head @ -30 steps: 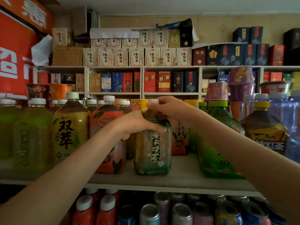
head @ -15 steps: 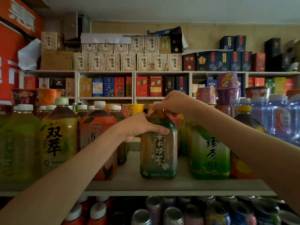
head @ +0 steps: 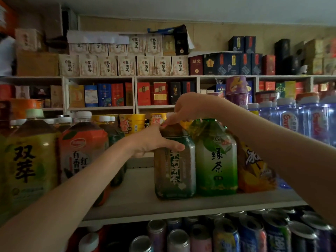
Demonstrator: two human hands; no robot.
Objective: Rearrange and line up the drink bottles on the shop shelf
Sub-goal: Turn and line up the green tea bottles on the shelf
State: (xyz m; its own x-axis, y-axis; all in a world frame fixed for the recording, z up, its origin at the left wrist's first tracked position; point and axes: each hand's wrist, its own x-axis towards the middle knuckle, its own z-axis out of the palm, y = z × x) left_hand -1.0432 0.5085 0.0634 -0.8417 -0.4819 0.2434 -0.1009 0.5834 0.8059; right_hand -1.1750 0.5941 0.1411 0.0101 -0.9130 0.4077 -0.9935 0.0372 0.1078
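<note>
Noted jasmine tea bottle upright on shelf, touching or just beside green tea bottle on its right, well apart from orange-label bottle on its left. Gripped at shoulder by left hand, fingers curled round; pinched at cap by right hand. Slide with base flat, steering low, not from the cap. Set front face flush with neighbour's, label forward. Probable risk: shoving green tea bottle backward.
</note>
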